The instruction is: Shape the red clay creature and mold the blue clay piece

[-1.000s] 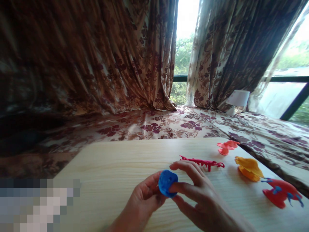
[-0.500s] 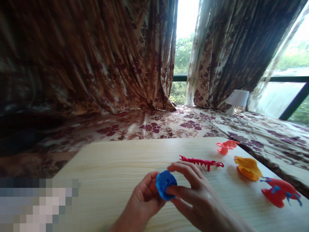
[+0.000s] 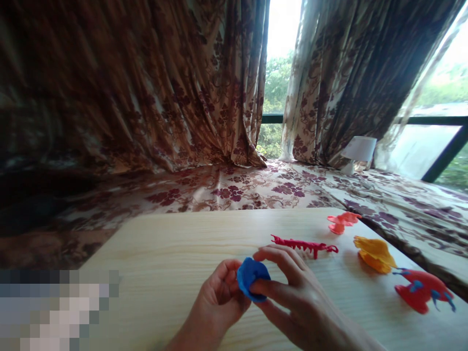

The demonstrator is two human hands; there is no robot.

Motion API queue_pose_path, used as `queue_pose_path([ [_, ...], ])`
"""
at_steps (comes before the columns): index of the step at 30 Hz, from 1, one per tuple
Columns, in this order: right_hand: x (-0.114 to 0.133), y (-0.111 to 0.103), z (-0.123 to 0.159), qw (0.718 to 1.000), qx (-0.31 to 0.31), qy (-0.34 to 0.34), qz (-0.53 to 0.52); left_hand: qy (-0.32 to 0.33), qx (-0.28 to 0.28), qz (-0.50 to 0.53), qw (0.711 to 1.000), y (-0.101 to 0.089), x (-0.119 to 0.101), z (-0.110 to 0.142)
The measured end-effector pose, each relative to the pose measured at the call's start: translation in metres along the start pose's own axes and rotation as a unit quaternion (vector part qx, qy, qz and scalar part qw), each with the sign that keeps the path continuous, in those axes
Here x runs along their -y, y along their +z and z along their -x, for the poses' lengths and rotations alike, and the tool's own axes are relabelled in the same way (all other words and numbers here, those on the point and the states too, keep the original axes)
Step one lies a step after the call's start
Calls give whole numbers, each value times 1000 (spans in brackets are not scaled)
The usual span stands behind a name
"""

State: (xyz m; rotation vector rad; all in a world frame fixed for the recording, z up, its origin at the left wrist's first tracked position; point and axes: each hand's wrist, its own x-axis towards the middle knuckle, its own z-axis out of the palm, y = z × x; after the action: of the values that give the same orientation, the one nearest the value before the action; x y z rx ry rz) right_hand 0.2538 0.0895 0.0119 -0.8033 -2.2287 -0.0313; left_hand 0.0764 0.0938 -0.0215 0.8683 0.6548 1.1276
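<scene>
A flattened, rounded piece of blue modelling clay [image 3: 252,275] is held between my hands above the table. My left hand [image 3: 223,295] grips its left edge, fingers curled behind it. On the other side, my right hand [image 3: 296,287] presses a finger into the face of the clay, with more fingers at its rim. Just beyond the right hand lies a long, thin crimson clay figure [image 3: 303,243] with a row of short spikes and a curled end. The fingertips behind the blue clay are partly hidden.
On the table's [image 3: 164,243] right side stand a coral-pink clay figure [image 3: 341,222], a yellow-orange one [image 3: 375,253] and a red one with blue bits [image 3: 424,290]. Flowered cloth [image 3: 226,190] and a small white lamp [image 3: 360,148] lie beyond. The lower-left corner is pixelated.
The blue clay has turned and shifted slightly to the right between my fingers. Both hands keep nearly the same place, and the figures on the table stay put.
</scene>
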Motion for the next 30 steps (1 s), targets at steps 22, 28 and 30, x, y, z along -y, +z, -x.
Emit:
queue_pose_path([
  [22,-5,-2,3,1000,2,8,9,-3,6,-18,1000,-1,-1,-1],
  [28,-2,-2,1,1000,5,5,21,1,2,-7,1000,-1,2,-2],
  [30,-2,-1,1,1000,6,1,20,-8,15,5,1000,1,-2,-1],
])
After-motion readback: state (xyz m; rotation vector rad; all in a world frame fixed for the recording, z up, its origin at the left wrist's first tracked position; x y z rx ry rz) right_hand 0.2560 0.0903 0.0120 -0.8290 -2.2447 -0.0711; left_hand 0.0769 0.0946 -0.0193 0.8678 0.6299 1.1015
